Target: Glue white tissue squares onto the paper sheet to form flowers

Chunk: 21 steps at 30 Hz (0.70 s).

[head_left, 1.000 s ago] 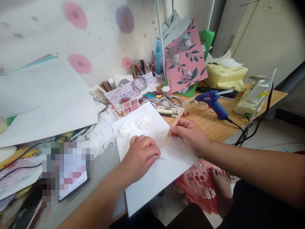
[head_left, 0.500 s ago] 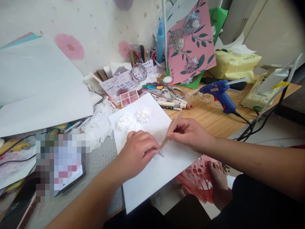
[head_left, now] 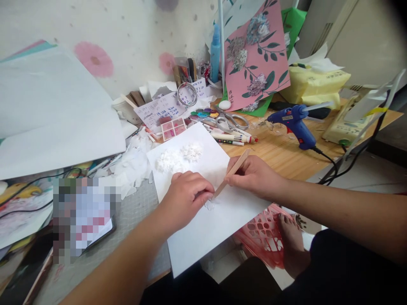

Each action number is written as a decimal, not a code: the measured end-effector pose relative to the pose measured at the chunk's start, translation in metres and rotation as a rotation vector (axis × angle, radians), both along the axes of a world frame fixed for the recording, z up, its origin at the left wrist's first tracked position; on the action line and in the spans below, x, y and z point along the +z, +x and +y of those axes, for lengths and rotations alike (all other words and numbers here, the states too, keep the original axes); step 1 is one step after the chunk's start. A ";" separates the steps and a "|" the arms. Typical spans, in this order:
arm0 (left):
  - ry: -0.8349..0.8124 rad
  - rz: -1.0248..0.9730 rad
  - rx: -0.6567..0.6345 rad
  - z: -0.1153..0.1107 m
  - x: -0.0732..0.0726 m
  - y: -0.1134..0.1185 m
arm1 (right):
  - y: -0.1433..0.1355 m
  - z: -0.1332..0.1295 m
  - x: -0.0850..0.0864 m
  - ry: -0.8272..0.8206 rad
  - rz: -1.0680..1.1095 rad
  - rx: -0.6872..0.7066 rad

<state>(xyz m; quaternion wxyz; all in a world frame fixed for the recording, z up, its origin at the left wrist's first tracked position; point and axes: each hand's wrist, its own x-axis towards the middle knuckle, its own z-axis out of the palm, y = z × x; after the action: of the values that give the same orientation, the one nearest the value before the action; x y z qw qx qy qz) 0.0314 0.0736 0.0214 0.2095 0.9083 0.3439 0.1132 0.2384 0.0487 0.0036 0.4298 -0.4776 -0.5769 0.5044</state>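
Observation:
A white sheet [head_left: 197,245] lies on the desk, with two white fluffy paper clusters [head_left: 170,161] on its upper left. My right hand [head_left: 249,173] is closed on a flat wooden stick [head_left: 233,169], whose lower end points down at the sheet. My left hand [head_left: 190,195] rests on the sheet with thumb and forefinger pinched beside the stick's lower end; what they hold, if anything, is too small to name. Just below the fingertips is a clear, glossy patch [head_left: 210,205] on the sheet.
Behind the sheet lie scissors [head_left: 233,122], pens [head_left: 230,136] and a small palette [head_left: 173,128]. A blue glue gun [head_left: 295,123] stands at the right. Torn white paper [head_left: 135,161] and a pixelated phone [head_left: 89,220] are on the left. A pink flower picture [head_left: 257,55] leans behind.
The stick's lower end has shifted slightly toward my left fingertips. The small grey shape beside them no longer shows. The whole view has moved slightly.

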 end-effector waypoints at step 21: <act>0.323 -0.194 0.509 0.006 0.049 -0.059 | 0.002 0.001 -0.002 0.006 -0.008 -0.040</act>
<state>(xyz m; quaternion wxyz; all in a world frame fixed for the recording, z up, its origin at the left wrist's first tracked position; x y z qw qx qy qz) -0.0278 0.0795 0.0699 0.0591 0.7994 0.5162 0.3015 0.2409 0.0497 0.0015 0.4390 -0.4897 -0.5705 0.4919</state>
